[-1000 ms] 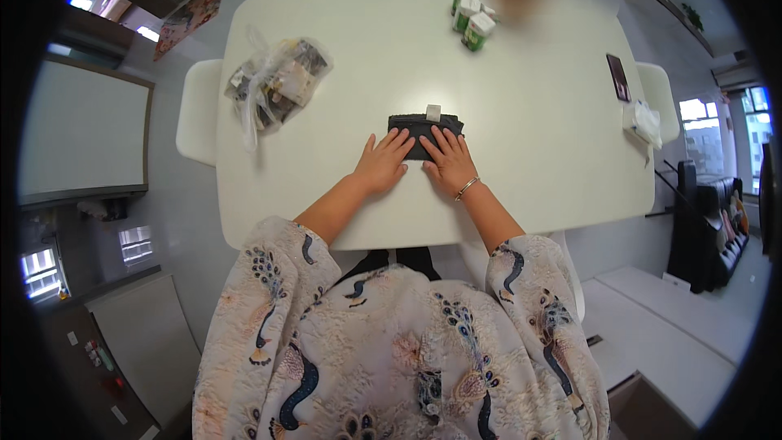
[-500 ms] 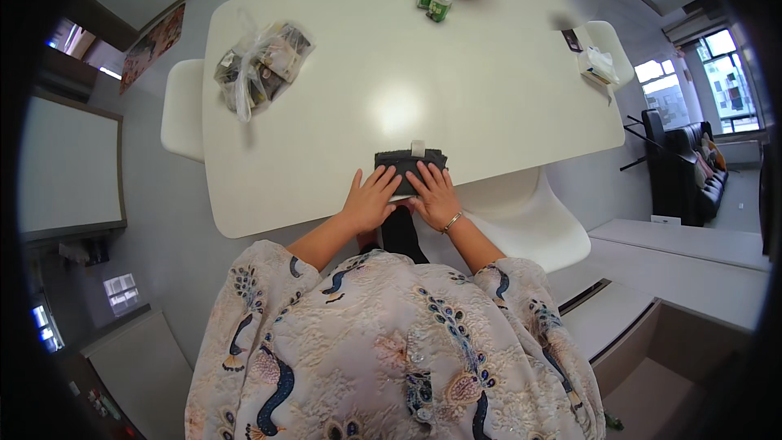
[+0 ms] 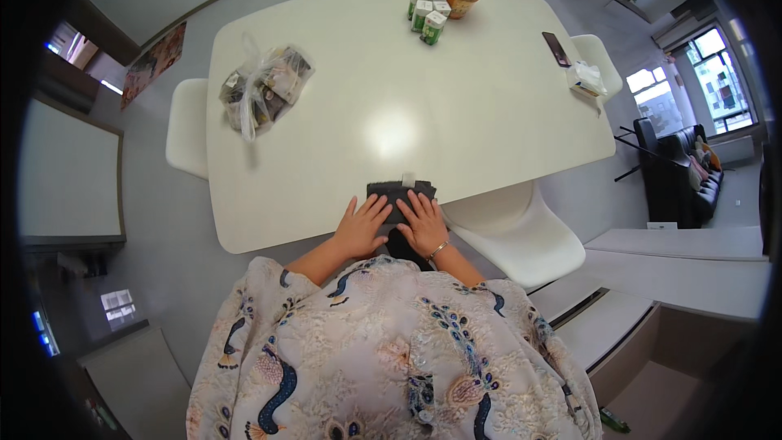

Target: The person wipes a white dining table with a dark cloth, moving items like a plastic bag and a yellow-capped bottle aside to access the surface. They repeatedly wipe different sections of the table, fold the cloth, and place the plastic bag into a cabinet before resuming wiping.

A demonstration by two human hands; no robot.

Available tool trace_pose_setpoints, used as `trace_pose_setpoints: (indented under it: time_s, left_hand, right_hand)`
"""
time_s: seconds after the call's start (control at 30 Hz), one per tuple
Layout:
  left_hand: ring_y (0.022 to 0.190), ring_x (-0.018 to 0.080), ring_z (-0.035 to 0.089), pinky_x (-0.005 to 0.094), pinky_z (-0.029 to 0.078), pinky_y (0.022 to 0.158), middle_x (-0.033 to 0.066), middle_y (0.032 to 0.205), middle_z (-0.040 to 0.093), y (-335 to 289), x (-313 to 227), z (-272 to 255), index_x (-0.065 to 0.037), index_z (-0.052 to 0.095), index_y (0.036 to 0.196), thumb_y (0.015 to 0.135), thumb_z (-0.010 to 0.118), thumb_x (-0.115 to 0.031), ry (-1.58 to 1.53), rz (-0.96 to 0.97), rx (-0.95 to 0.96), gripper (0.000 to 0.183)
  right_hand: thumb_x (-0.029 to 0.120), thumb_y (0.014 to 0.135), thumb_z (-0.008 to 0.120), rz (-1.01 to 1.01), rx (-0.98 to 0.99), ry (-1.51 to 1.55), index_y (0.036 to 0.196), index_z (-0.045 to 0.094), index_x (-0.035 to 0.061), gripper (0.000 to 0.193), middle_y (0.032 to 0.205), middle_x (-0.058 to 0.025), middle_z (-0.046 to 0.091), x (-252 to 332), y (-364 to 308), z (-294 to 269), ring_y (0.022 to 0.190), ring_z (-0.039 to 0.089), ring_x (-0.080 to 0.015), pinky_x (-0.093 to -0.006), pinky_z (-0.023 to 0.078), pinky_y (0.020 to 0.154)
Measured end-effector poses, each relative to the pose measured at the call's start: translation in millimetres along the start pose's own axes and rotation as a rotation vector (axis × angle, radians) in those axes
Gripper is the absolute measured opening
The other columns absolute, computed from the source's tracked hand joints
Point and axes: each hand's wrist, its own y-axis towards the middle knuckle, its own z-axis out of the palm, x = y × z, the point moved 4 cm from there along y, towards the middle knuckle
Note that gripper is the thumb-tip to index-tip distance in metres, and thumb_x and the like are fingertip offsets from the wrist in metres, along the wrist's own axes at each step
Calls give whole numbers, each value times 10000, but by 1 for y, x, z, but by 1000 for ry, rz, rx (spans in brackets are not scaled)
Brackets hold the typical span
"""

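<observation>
FLOOR: smooth pale-grey floor (image 3: 167,220) | FURNITURE: long white round-cornered table (image 3: 489,114); white curved-shell chair (image 3: 529,236) stands at its near right edge, second white chair (image 3: 186,130) at its left end; glossy black sofa (image 3: 672,195) farther right | WINDOW: tall bright multi-paned window (image 3: 721,81) beyond the sofa | LIGHT: round white glare (image 3: 393,129) shines on the table

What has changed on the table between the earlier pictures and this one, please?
The dark cloth has moved toward the person, now at the near edge of the table, with the left hand and right hand moving along. The view has shifted too. Nothing was let go: both hands stay on the cloth. The plastic bag, phone and tissue box stayed put.
</observation>
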Motion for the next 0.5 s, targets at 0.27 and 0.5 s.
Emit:
trace_pose_setpoints:
  time_s: [0.27,0.5]
  left_hand:
    - [1442,265,220,590,163,1127,92,1559,252,108,41,-22,-129,323,1477,819,661,-358,-22,-138,13,774]
    - [1448,223,209,586,151,1135,36,1564,254,192,83,-45,-186,355,1465,943,508,-241,-81,-269,97,547]
  right_hand:
    - [427,939,473,57,182,-74,1478,332,223,593,1556,-86,250,-72,108,-9,1420,232,-300,-497,170,1158]
    - [387,967,425,124,408,-104,1503,271,240,577,1586,-56,180,-113,195,-34,1444,189,-279,-473,161,1169]
